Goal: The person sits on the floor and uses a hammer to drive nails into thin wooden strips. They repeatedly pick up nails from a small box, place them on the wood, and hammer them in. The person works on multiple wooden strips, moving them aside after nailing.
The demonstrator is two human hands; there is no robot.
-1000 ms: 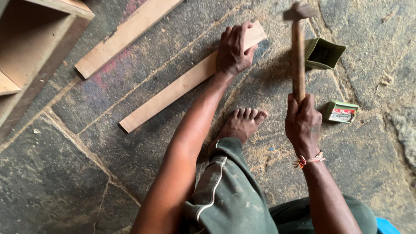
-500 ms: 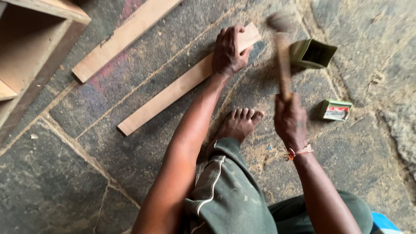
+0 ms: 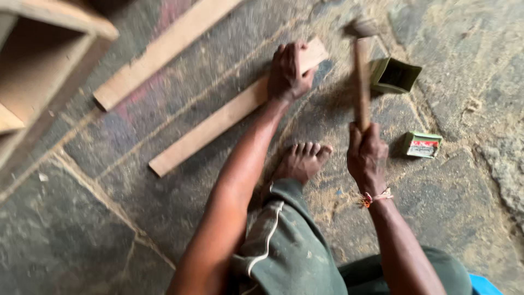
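My left hand presses down on the far end of a long wooden strip that lies diagonally on the stone floor. My right hand grips the wooden handle of a hammer, held upright, its blurred head raised just right of the strip's end. My bare foot rests on the floor between both arms. A thread band sits on my right wrist.
A second, wider plank lies parallel further left. A wooden box frame stands at the top left. An open green box and a small green packet lie right of the hammer. Sawdust covers the floor.
The hammer swung down towards the strip's end half a second ago and now stands raised again, blurred. My left hand has stayed on the strip.
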